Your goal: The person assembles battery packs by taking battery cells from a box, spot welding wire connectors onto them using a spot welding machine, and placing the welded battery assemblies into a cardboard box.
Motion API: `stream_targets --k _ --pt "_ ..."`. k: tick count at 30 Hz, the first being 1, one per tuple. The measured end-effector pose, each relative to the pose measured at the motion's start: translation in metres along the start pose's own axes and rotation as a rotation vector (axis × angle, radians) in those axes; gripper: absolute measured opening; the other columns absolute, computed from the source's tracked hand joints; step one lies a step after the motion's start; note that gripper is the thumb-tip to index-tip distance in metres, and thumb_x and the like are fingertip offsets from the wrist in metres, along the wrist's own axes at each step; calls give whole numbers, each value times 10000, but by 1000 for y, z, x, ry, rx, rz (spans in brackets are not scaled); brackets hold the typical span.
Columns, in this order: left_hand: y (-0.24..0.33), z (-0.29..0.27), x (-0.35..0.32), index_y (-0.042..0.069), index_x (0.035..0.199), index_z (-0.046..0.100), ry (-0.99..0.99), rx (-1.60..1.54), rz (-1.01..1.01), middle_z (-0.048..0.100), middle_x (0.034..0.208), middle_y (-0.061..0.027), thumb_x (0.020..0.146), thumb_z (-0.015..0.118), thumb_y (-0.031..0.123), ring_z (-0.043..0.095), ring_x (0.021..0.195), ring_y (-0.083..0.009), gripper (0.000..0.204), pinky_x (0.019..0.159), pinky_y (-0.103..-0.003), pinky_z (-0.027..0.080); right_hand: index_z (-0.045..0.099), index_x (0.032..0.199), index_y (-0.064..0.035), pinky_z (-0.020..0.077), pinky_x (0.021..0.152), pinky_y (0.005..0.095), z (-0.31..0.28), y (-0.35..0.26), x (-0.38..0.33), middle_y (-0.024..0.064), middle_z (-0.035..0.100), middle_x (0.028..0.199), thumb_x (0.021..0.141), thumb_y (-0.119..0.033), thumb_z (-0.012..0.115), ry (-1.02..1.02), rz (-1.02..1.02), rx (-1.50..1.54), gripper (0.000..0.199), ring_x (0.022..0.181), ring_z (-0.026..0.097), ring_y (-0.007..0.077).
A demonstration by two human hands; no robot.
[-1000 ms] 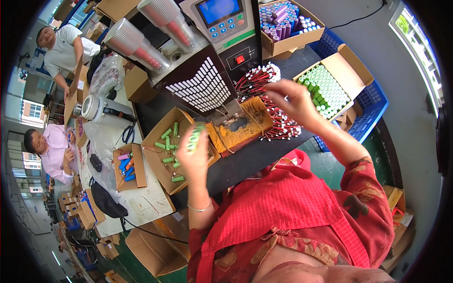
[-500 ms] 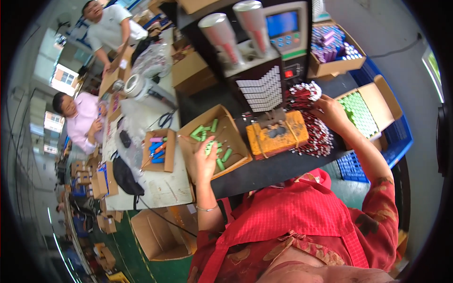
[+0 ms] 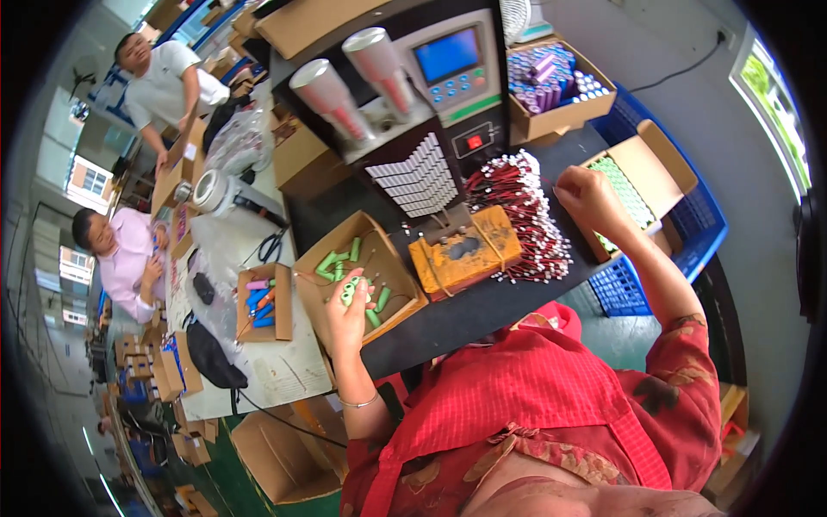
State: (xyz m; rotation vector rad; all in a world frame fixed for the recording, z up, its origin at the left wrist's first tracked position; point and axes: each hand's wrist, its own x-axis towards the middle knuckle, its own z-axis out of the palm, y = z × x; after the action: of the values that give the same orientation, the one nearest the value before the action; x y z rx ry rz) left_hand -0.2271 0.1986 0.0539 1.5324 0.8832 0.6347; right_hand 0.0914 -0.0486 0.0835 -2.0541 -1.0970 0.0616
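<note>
My left hand point(image 3: 346, 319) is closed around several green battery cells point(image 3: 355, 291), their ends facing up, over an open cardboard box point(image 3: 401, 308). Loose green cells with thin leads lie in that box. My right hand point(image 3: 593, 198) is pinched shut between a pile of red and black wires with white connectors point(image 3: 525, 215) and a carton of green cells point(image 3: 627, 194). Whatever sits between its fingertips is too small to make out. A black spot-welding machine point(image 3: 413, 177) stands ahead, with a worn yellow block point(image 3: 465, 250) bound by bands at its front.
Blue and purple cells fill a carton point(image 3: 564, 82) at the back right, near a blue plastic crate point(image 3: 622, 289). A small box of coloured cells point(image 3: 264, 302) and scissors point(image 3: 271, 247) lie on the left table. Two people point(image 3: 164, 86) work beyond it.
My right hand has come away from the wire pile and moved towards the carton of green cells. My left hand still holds its cells over the box. The whole view has shifted.
</note>
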Motion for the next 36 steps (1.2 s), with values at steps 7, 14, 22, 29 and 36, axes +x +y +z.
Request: stream_targets --k 7,14,22,29,36 --pt "32 77 -36 15 1124 514 -369 -722 -176 580 872 -65 889 530 153 600 791 -168 272 568 -244 502 579 823 4 443 607 196 -8 -29 -60 5 591 732 817 -80 602 -58 220 659 88 663 533 50" --pt "34 122 -46 7 1155 482 -434 -709 -204 601 961 -77 795 641 38 594 809 -159 394 599 -237 484 599 792 6 462 615 228 24 -46 -103 37 609 758 800 -61 614 -396 158 697 69 701 558 75" --pt "23 129 -60 -23 1100 479 -398 -597 -181 602 876 -83 787 628 0 596 740 -152 347 569 -238 471 502 1108 -18 477 709 226 61 -70 -96 45 620 921 846 -165 612 -501 271 1153 320 813 573 91" --pt "26 114 -23 -18 996 620 -280 34 401 576 832 -56 745 678 27 578 733 -117 262 636 -234 476 617 834 -14 404 515 201 52 -78 -43 -23 555 649 860 -190 590 -350 218 721 180 586 490 37" --pt "31 119 0 24 868 639 -166 246 491 595 719 -111 727 674 63 596 605 -230 150 550 -306 454 600 800 -18 406 491 215 61 -80 -8 -9 541 604 879 -241 543 -529 263 697 243 533 492 57"
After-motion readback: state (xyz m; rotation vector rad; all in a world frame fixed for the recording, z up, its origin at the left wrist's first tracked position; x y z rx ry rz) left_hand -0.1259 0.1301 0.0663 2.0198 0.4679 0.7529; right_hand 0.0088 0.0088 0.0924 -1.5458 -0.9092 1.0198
